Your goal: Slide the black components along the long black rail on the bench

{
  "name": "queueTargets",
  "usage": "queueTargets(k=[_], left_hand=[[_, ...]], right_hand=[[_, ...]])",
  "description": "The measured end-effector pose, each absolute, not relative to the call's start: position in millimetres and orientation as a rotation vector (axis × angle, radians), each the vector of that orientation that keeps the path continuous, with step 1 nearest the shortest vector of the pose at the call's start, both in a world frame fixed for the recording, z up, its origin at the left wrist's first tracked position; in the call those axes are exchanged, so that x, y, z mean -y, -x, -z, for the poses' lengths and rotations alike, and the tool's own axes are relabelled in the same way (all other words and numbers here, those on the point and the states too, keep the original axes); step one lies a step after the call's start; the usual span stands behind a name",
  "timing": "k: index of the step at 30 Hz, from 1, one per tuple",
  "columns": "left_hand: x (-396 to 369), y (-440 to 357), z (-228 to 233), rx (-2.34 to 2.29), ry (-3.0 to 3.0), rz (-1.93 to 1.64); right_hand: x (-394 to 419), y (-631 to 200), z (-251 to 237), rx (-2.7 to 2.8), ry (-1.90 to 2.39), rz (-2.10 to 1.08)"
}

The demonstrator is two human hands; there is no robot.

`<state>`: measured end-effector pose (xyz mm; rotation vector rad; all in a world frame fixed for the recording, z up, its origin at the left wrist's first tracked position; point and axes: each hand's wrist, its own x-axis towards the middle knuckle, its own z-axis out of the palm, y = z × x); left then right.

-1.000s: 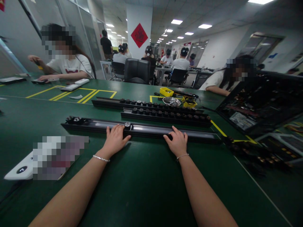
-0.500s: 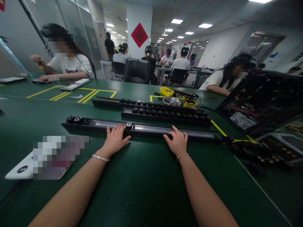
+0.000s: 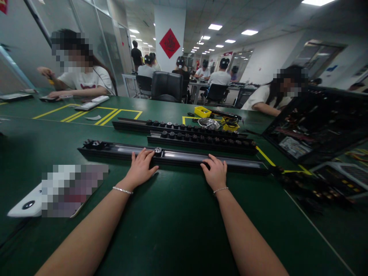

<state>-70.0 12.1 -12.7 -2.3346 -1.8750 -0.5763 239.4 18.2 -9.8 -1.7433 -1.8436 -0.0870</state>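
A long black rail (image 3: 184, 156) with a shiny channel lies crosswise in front of me. A small black block with a pale slotted face (image 3: 158, 151), like a socket module, sits in it near the middle; more such blocks (image 3: 96, 143) are at its left end. My left hand (image 3: 140, 168) lies over the rail, fingers spread, its index fingertip against the left side of the middle block and its thumb stretched out along the near edge. Farther right, my right hand (image 3: 215, 172) straddles the rail, thumb on the near side and fingers curved over the top.
Beyond lie two more black rails (image 3: 201, 142) filled with blocks. A yellow bin (image 3: 202, 112) and metal dish (image 3: 208, 123) stand behind them. Left is a white device (image 3: 25, 205) beside a blurred-out item. A dark open case (image 3: 316, 122) leans right. Two people sit across the green table (image 3: 178, 230).
The front rail, with its blocks, has shifted slightly to the right. Both hands keep nearly the same pose on it; my right thumb has drawn a little closer to the hand.
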Motion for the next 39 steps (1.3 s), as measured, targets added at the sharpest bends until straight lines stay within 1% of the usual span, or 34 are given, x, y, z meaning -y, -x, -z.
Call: queueTargets(k=[6, 39], left_hand=[[-8.8, 60.4, 10.8, 1.875, 2.32, 0.649], [-3.5, 56.3, -1.9, 1.855, 2.446, 0.593]], right_hand=[[-18.9, -240.9, 10.1, 1.838, 1.725, 0.064], [-21.3, -243.3, 10.9, 1.78, 1.683, -0.006]])
